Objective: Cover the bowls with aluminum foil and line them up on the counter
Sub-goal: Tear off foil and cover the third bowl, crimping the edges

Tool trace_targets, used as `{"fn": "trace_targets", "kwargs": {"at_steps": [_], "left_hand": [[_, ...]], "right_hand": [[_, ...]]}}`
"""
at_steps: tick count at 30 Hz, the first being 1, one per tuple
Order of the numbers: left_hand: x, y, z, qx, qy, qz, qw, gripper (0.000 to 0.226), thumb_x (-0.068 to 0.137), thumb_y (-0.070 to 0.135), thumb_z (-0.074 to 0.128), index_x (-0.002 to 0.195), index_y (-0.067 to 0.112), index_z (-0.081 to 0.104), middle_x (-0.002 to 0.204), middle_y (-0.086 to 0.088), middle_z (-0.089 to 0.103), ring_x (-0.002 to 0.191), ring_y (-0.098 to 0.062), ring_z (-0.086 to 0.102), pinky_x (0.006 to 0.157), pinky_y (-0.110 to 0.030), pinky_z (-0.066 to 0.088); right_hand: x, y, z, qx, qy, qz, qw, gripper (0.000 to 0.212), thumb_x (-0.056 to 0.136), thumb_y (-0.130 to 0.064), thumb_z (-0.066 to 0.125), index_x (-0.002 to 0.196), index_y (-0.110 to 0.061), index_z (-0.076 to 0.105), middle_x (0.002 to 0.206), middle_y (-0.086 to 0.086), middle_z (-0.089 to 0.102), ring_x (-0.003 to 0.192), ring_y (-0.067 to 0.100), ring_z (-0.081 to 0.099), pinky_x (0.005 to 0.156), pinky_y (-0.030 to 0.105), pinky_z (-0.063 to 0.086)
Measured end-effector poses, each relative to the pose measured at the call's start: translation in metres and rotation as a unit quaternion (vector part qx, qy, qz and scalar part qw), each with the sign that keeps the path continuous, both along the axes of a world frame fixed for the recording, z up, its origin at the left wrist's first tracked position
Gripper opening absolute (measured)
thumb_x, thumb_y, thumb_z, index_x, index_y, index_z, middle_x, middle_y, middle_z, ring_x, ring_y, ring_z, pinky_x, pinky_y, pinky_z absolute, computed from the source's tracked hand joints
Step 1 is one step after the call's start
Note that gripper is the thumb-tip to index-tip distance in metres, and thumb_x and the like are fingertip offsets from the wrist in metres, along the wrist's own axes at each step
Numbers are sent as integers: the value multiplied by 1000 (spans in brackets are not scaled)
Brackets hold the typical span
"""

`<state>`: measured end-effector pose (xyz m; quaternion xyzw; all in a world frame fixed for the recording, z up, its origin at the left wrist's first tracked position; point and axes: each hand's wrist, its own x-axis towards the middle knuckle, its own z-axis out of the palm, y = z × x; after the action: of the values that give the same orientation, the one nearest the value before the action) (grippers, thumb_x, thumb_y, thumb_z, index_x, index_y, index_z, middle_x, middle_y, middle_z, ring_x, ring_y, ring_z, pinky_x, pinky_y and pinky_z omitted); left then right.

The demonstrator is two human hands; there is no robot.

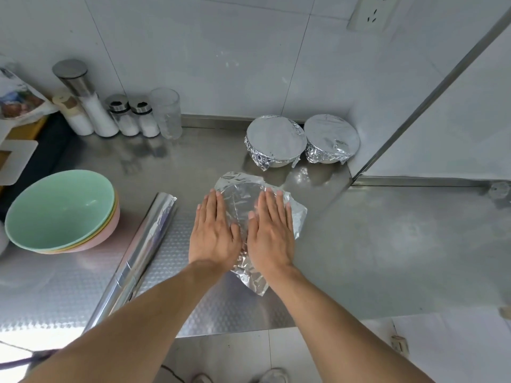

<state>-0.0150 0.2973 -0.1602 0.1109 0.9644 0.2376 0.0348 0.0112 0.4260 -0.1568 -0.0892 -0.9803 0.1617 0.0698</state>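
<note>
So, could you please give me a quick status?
Both hands, left and right, flat on foil sheet. Two covered bowls parked. Foil roll alongside, clear.

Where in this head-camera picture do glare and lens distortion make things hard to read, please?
Head view: glare burns out the counter at its near-left edge and glints on the foil sheet under both hands; wide-angle distortion bends the wall edge on the right and tilts the shakers; the covered bowls stay sharp.
</note>
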Motion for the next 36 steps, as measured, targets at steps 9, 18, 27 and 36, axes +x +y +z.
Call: {"fn": "trace_targets", "kwargs": {"at_steps": [9, 18, 27, 36], "left_hand": [[6, 0, 10, -16, -4, 20, 1000, 89, 95, 63, 7, 163, 7, -1, 172, -12, 4, 159, -22, -1, 128, -35, -6], [-3, -5, 18, -123, 25, -66, 990, 113, 89, 87, 10, 160, 2, -13, 170, -15, -12, 157, -22, -15, 128, -39, -9], [1, 3, 17, -114, 6, -53, 992, 115, 86, 90, 2, 158, 2, -18, 169, -15, -18, 156, -22, -20, 128, -37, -10], [2, 4, 15, -115, 19, -45, 992, 113, 89, 88, 9, 160, 3, -14, 170, -12, -13, 157, -22, -15, 126, -36, -14]], "right_hand": [[-9, 19, 23, -11, -39, 27, 999, 62, 109, -42, 24, 162, -13, 10, 170, 2, -1, 157, 19, -10, 126, 34, -10], [-102, 4, 36, -64, -77, 207, 973, 35, 103, -35, 42, 112, -27, 75, 110, -4, 76, 103, 22, 68, 94, 38, 51], [-90, 24, 32, -127, -81, 98, 984, 31, 108, -31, 44, 124, -27, 71, 125, -5, 71, 111, 18, 65, 86, 25, 43], [-78, 45, 24, -176, -73, 28, 981, 33, 106, -35, 46, 130, -27, 68, 123, -6, 73, 112, 16, 67, 98, 34, 52]]}}
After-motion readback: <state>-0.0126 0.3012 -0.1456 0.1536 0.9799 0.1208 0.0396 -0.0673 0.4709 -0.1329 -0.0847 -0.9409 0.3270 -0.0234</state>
